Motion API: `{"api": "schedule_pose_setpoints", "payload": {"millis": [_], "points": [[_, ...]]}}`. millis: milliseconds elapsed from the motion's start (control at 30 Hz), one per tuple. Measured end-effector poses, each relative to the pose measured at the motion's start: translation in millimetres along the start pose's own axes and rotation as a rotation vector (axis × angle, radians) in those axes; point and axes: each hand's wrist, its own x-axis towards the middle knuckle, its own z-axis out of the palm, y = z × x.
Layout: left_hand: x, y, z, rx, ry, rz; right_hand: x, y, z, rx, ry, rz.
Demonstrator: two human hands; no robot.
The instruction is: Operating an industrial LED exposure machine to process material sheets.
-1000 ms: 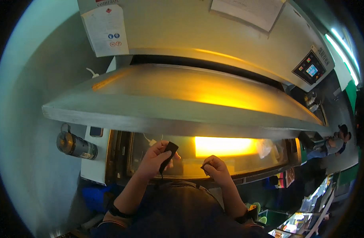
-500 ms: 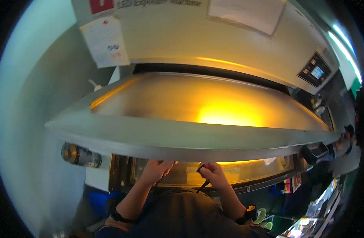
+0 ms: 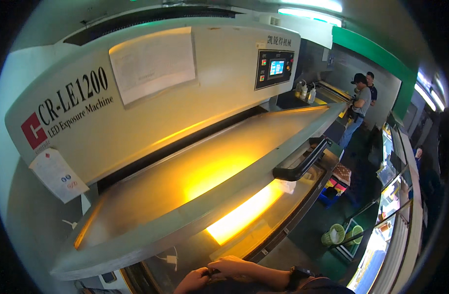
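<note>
My left hand (image 3: pixel 194 280) and my right hand (image 3: pixel 230 265) are close together at the lower edge, in front of my body. Both are closed, with fingers curled in. What they hold, if anything, is hidden or too dark to name. A dark watch is on my right wrist (image 3: pixel 299 275). Just beyond my hands lies the machine's glass bed (image 3: pixel 256 230), lit yellow. Over it slants the raised pale lid (image 3: pixel 195 210) of a large cream machine (image 3: pixel 136 117). A black bar handle (image 3: pixel 305 164) sticks out from the lid's front edge.
A control panel with a small screen (image 3: pixel 276 68) is on the machine's right end. Farther right, two people (image 3: pixel 362 100) stand by another bench with bottles (image 3: pixel 304 91). Green baskets (image 3: pixel 334 235) and a blue stool (image 3: pixel 330 197) stand on the floor. A bright glass-fronted counter (image 3: pixel 383 210) runs along the right.
My view has swung right and up, bringing in the control panel and the people. My hands have come together at the lower edge; the dark strap in my right hand no longer shows.
</note>
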Motion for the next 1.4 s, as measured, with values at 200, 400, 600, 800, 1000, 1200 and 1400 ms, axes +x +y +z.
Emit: {"api": "schedule_pose_setpoints", "payload": {"millis": [200,400,600,800,1000,1200,1400], "points": [[18,-26,11,-0.07,-0.004,0.079,13,30,12,-0.085,-0.001,0.02],[-8,34,7,-0.034,-0.012,0.036,13,16,12,-0.104,0.048,-0.008],[-6,19,7,0.096,-0.026,0.006,20,34,23,-0.118,0.013,-0.024],[-7,20,8,-0.101,0.043,0.042,6,1,-11,-0.052,-0.044,0.026],[-7,20,18,-0.126,0.263,0.2,11,29,-1,0.195,-0.095,0.075],[0,-7,24,-0.058,0.348,0.224,4,31,2,0.28,-0.106,0.083],[-7,-11,43,-0.054,0.35,0.204,-13,32,18,0.069,0.002,0.003]]}}
